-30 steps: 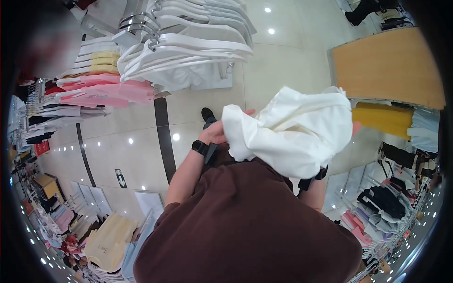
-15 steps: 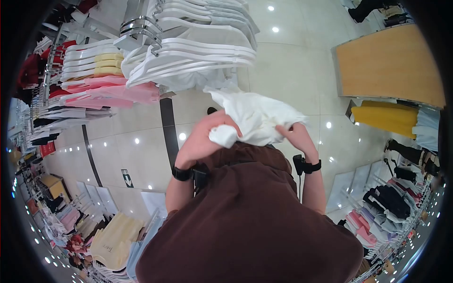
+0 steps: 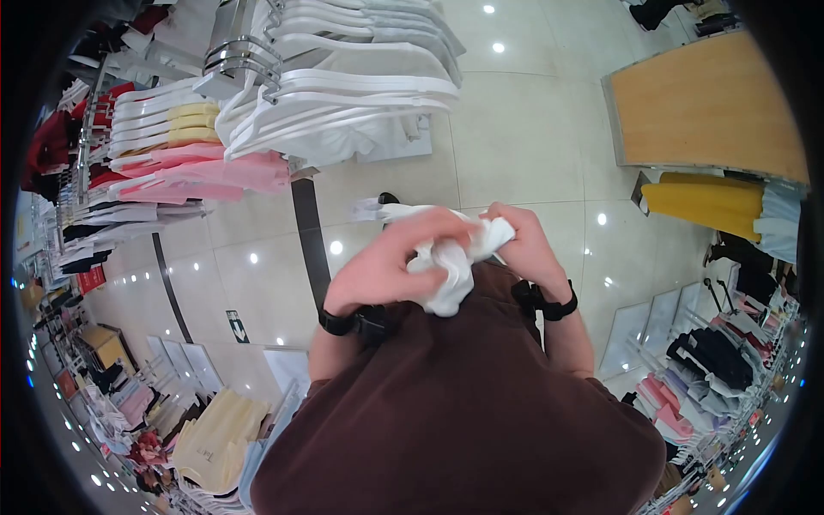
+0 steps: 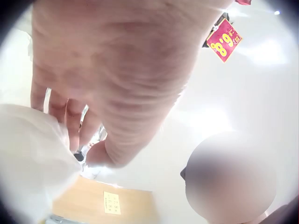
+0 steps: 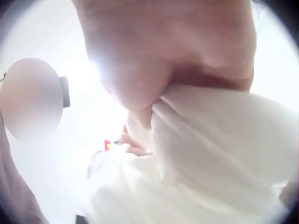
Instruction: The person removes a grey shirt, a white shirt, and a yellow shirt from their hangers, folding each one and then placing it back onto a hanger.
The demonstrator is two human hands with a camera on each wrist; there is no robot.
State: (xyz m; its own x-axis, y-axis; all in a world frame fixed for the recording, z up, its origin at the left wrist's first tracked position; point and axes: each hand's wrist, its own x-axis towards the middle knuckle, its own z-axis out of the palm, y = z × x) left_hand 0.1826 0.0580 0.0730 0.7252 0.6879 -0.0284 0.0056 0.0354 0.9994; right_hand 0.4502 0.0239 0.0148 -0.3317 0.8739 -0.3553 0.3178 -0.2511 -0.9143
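Observation:
A white garment (image 3: 451, 275) hangs bunched between the two hands, in front of the dark brown shirt. My right hand (image 3: 525, 249) grips one end of it, fingers curled over the fabric; in the right wrist view the folds of the white garment (image 5: 210, 140) run out from under that hand. My left hand (image 3: 382, 262) is at the other side, thumb and fingers loosely bent around the bunched cloth. In the left wrist view, gaps show between the fingers of the left hand (image 4: 107, 74), and the thumb stands apart from the cloth.
A rack of white hangers (image 3: 360, 86) with pale garments stands ahead, with pink garments (image 3: 206, 172) to its left. At right is a wooden-topped table (image 3: 712, 107), a yellow garment (image 3: 704, 202) hanging below it. More clothes racks line both sides.
The white garment has gone from spread wide to bunched and drawn closer to the body. The right hand came out from behind it; the left hand moved inward, closer to the right.

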